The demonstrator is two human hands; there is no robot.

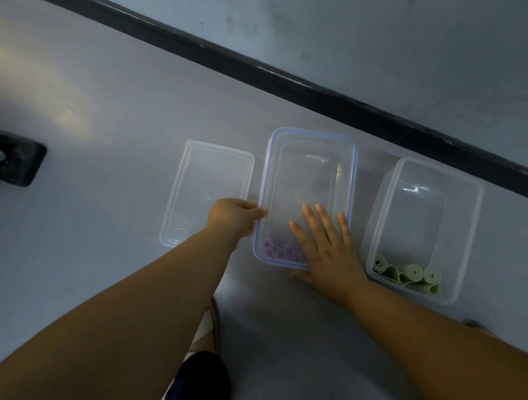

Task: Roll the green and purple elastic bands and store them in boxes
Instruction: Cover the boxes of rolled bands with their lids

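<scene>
Purple rolls (279,252) lie boxed under the blue-rimmed lid (309,133). My right hand (328,248) presses it, fingers straight and spread, while my left hand (232,216) pinches its nine o'clock edge. Green rolls (410,274) sit in the open box (476,216) at three o'clock. Its spare lid (208,178), I judge, still needs fitting.

The grey table (101,211) is smooth and a bit shiny. Three clear plastic things sit on it in a row, near its far edge. On the left, a flat lid (207,191) lies by itself. Just beside it stands the middle box (308,178), which has a blue rim. A little apart on the right stands an open box (423,213). A black bracket (10,161) sits far to the left.
</scene>
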